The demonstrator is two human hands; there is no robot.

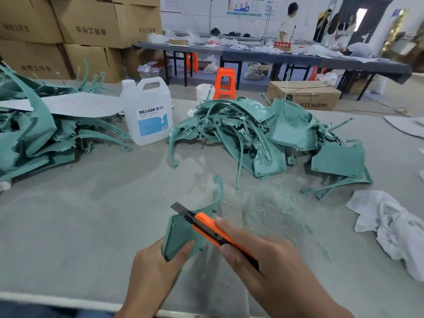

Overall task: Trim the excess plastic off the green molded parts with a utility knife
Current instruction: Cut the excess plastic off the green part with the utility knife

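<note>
Orange knife [212, 231] points away-left, perhaps touching green part [177, 235].

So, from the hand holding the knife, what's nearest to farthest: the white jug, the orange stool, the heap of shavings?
1. Heap of shavings, just beyond the right hand.
2. White jug, across the table, leftward.
3. Orange stool, beyond the table's far edge.

A factory workshop: stacked cartons [87, 19] line the wall, heaps of molded parts [263, 134] and shavings [273, 207] cover the bench [68, 226], and workers [288, 24] stand at long tables [252, 53] behind.
</note>
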